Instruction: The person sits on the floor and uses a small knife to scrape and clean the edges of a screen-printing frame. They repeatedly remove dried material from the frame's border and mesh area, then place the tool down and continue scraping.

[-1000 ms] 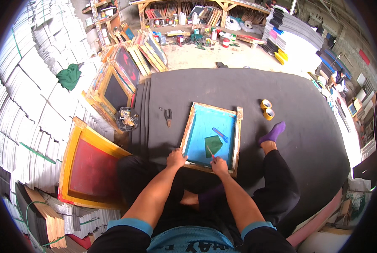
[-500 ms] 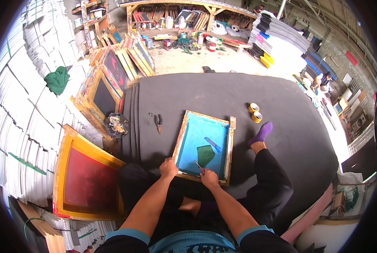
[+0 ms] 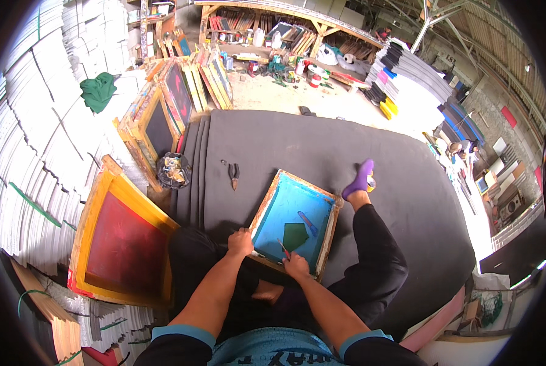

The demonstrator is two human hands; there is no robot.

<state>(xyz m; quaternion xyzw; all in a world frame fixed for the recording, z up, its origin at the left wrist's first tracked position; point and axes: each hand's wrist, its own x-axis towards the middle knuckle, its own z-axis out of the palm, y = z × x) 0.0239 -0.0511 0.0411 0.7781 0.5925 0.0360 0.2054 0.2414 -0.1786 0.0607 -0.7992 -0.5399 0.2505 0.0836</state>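
Note:
A wooden screen-printing frame (image 3: 331, 235) with blue mesh lies tilted on the dark grey foam sheets between my legs. Closed round its left edge, near the lower corner, is my left hand (image 3: 240, 242). My right hand (image 3: 296, 266) is over the near part of the frame, gripping a small red-handled tool (image 3: 285, 251) with a thin metal tip; its exact kind is too small to tell. Just beyond that tip, a green cloth piece (image 3: 295, 236) rests on the mesh. Beside the cloth lies a blue utility knife (image 3: 307, 223).
Pliers (image 3: 234, 175) lie on the foam sheets (image 3: 273, 137), left of the frame. My purple-socked foot (image 3: 359, 179) partly hides yellow tape (image 3: 372, 183). A yellow-edged red screen (image 3: 123, 244) leans at my left, with a black bag (image 3: 174, 171) beyond. White sheet stacks (image 3: 35, 158) line the left.
The frame has turned slightly clockwise, with both hands still on or over it. My right foot has shifted left, now covering most of the tape rolls. The whole view has tilted a little.

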